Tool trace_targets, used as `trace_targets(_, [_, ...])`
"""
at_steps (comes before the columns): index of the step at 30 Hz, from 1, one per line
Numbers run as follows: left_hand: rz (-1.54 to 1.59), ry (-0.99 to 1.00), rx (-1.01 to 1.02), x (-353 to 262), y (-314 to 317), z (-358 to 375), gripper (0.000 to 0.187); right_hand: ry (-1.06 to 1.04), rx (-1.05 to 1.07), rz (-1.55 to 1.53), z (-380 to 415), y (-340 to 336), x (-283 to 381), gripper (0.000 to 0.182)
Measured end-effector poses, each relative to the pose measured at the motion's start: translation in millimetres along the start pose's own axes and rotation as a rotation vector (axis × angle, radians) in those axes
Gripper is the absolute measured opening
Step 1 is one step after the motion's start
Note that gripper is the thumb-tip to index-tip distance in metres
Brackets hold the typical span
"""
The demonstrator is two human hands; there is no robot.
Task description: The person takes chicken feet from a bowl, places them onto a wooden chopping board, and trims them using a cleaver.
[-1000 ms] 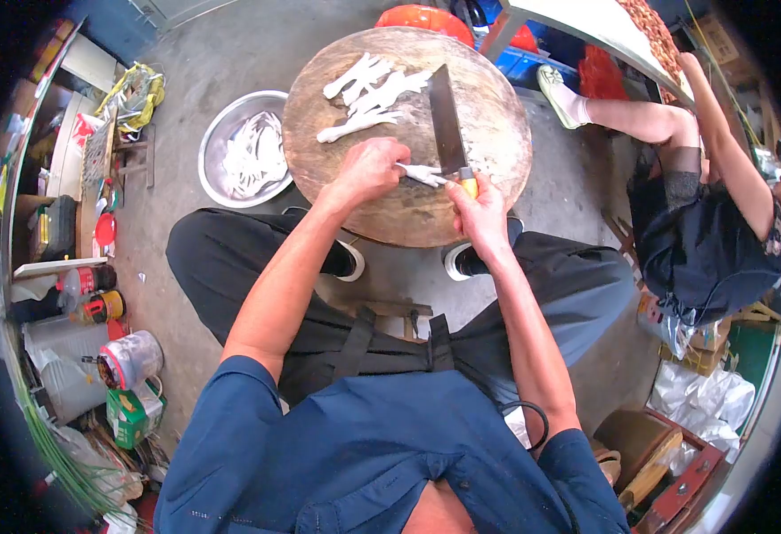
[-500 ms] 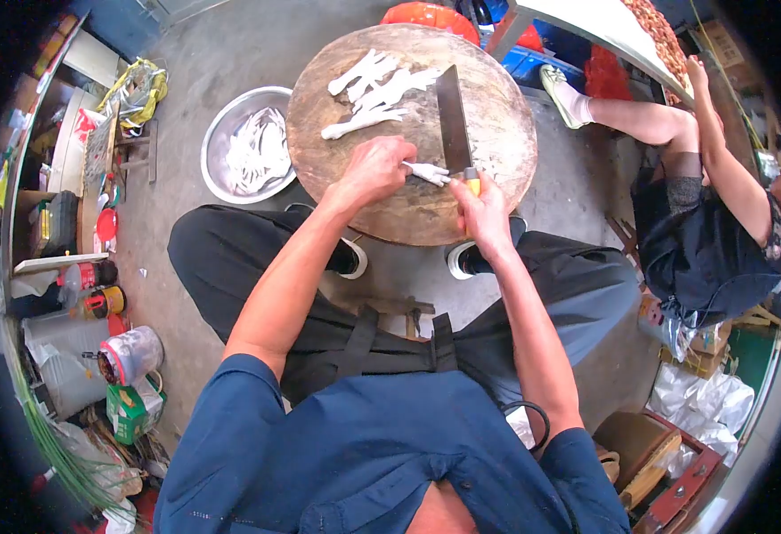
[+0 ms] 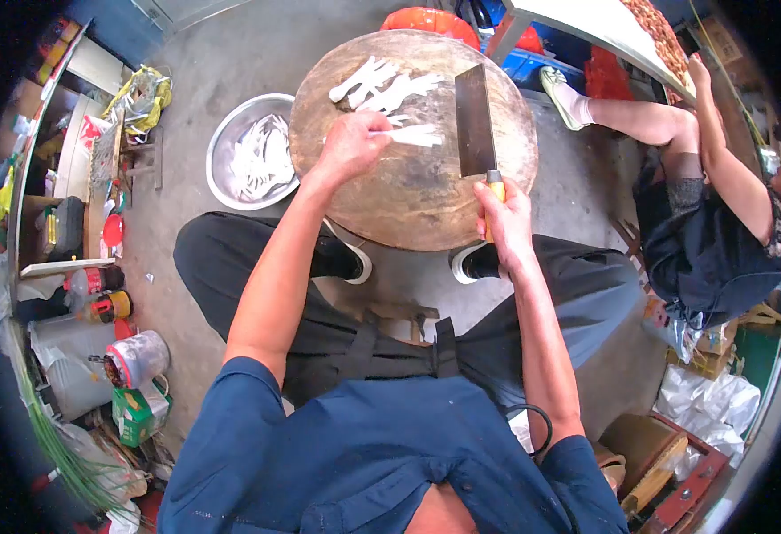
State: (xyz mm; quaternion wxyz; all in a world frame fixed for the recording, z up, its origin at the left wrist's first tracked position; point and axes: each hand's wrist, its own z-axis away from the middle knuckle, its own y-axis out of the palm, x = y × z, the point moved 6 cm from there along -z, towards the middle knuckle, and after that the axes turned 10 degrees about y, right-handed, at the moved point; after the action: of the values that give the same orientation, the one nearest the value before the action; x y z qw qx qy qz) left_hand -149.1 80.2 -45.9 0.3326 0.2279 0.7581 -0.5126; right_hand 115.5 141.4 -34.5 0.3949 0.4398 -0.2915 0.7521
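My left hand point(image 3: 353, 149) is closed on a white chicken foot point(image 3: 419, 135), whose toes point right over the round wooden chopping block point(image 3: 408, 209). In my right hand point(image 3: 508, 214) is the yellow handle of a cleaver point(image 3: 474, 120). Its broad dark blade lies over the right part of the block, pointing away from me and apart from the foot. Several more chicken feet point(image 3: 368, 80) lie in a row on the far left of the block, just beyond my left hand.
Left of the block, a metal basin point(image 3: 216, 169) on the floor holds many white pieces. A seated person's leg point(image 3: 631, 117) extends in from the right, below a table point(image 3: 586, 27) bearing reddish-brown bits. Cluttered shelves point(image 3: 65, 267) line the left side.
My left hand has moved away from me and slightly left with the chicken foot. The cleaver has shifted right, away from the foot.
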Motion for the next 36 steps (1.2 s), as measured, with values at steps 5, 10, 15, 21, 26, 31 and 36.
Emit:
trace_targets(5, [0.004,0.016,-0.199,21.5,-35.7,-36.8,0.018,-0.023,0.007,-0.060,6.3,1.5,-14.3,0.021])
trace_targets(10, [-0.273,0.022,-0.239,39.0,-56.2,-45.8,0.020,-0.025,0.008,-0.016,15.1,3.4,-23.7,0.021])
trace_targets(15, [-0.500,-0.084,0.000,9.4,-46.4,-13.3,0.018,0.015,0.008,0.006,21.4,8.0,-33.7,0.020])
trace_targets(21, [-0.598,0.006,0.052,10.9,-24.7,7.5,0.023,-0.003,0.034,0.012,25.4,11.7,-45.6,0.022])
trace_targets(26, [-0.417,-0.129,0.262,13.4,-16.3,6.8,0.019,-0.009,0.010,0.000,33.1,6.9,-46.4,0.023])
trace_targets(31, [0.468,-0.291,0.370,-15.9,5.1,36.1,0.012,0.006,-0.012,-0.012,37.1,2.9,-47.0,0.022])
trace_targets(36, [0.549,-0.377,0.464,-10.8,40.0,56.4,0.016,-0.024,-0.035,-0.030,39.1,0.7,-40.6,0.019])
